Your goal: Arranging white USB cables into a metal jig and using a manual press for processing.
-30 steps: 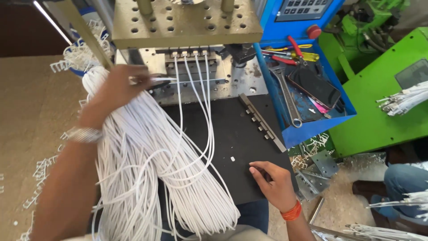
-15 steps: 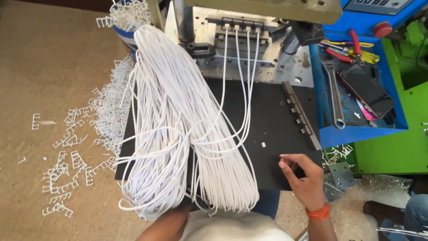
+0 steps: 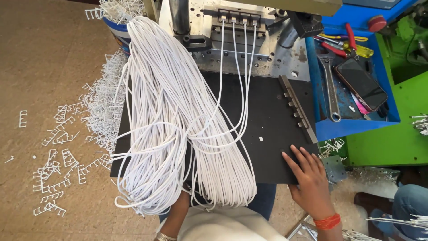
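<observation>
While the cords [image 3: 178, 134] lie in two long white bundles down the left half of the black tabletop [image 3: 272, 129], the right hand [image 3: 310, 178] rests flat at the near right corner, fingers spread, released, grasping nothing. Its fingertips touch the tabletop just below the near end of a metal strip [image 3: 298, 108] that runs along the right edge. An orange band [image 3: 327, 221] circles the right wrist.

The left hand is hidden under the near ends of the cords; only the forearm [image 3: 178, 214] shows at the near edge, so I cannot tell its grip. The bundles overhang the near edge, loops hanging loose. Their far ends reach past the far left corner.

Four single cords run from the right bundle up to a metal clamp block [image 3: 238, 18] on the machine at the far edge, side by side, each ending in a small plug.

Right of the tabletop: blue tray [image 3: 352, 127] holding a wrench [image 3: 331, 85], a phone [image 3: 361, 84], and red-handled pliers [image 3: 350, 38]. Beyond it, a green surface [image 3: 392, 134].

Left of the tabletop: floor [image 3: 44, 58] strewn with white plastic scraps [image 3: 96, 111], thickest against the left edge.

Lower right corner of view: another person's knee in blue jeans [image 3: 410, 207].
</observation>
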